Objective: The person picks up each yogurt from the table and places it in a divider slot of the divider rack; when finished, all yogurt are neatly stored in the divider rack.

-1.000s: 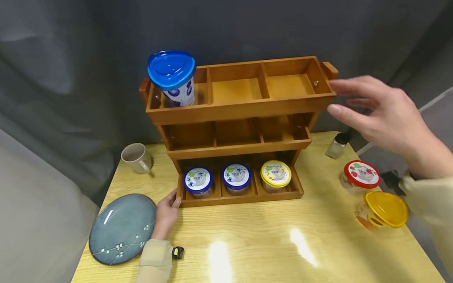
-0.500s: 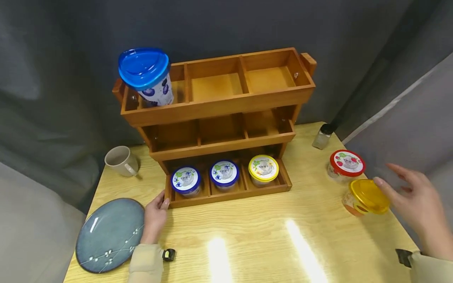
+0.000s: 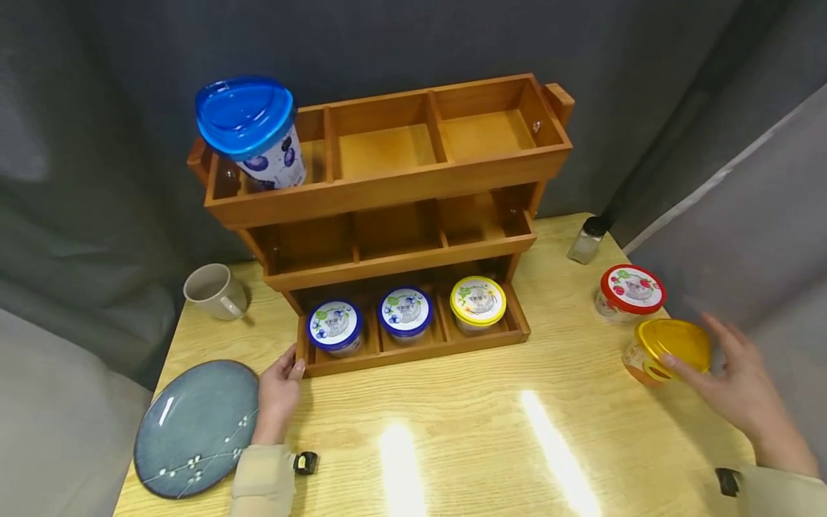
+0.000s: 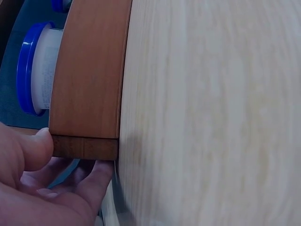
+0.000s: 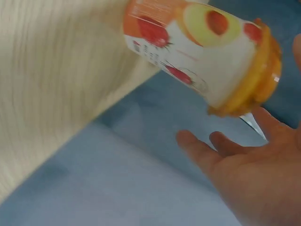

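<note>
One right hand (image 3: 743,391) is right up at the yellow-lidded cup (image 3: 664,346), thumb and fingers parted wide, nothing visibly gripped, and whether the thumb touches it, we can't tell! Ten o'clock from that palm is where the cup stands, upright on the table (image 3: 468,427), long axis running straight up, a red-lidded tub (image 3: 629,289) just beyond at eleven. Way over at nine, much farther off, the left hand (image 3: 279,391) pinches the wooden rack's (image 3: 400,260) bottom tier at its near left corner.
</note>
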`<action>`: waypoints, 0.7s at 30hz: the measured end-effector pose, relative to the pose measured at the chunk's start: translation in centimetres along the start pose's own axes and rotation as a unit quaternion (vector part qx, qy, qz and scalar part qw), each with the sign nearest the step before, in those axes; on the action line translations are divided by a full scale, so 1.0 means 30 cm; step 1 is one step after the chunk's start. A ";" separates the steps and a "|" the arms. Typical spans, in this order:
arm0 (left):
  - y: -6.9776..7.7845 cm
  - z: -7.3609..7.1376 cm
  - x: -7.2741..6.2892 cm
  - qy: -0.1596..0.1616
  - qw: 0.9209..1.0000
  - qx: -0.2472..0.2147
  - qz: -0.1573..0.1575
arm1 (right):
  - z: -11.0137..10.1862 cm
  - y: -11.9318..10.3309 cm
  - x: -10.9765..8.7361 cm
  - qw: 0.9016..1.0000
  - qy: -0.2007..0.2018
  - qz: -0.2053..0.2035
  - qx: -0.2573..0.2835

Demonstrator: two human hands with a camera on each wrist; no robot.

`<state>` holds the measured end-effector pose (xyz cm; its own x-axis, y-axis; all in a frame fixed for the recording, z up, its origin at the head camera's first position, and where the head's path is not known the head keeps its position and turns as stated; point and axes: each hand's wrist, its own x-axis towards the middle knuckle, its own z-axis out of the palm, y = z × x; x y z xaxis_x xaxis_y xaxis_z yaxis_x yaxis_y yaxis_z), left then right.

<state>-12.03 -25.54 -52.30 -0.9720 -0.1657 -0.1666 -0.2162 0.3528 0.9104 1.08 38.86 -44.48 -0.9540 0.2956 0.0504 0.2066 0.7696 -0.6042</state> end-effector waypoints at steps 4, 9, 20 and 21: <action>0.000 0.000 0.001 0.001 1.000 0.004 -0.002 | 0.032 0.025 0.017 0.999 0.000 0.014 0.041; -0.001 0.002 0.000 0.008 1.000 0.001 0.001 | 0.064 0.045 0.021 0.995 0.005 0.053 0.088; -0.001 0.005 0.000 0.014 1.000 -0.010 -0.002 | 0.116 0.053 0.014 0.981 0.013 0.145 0.128; -0.001 0.006 0.001 0.013 1.000 -0.011 -0.001 | 0.118 0.051 0.013 0.980 0.014 0.151 0.128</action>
<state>-12.08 -25.40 -52.40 -0.9688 -0.1910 -0.1578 -0.2150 0.3315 0.9186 0.25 38.14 -48.20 -0.8508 0.5062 -0.1411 0.4133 0.4787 -0.7747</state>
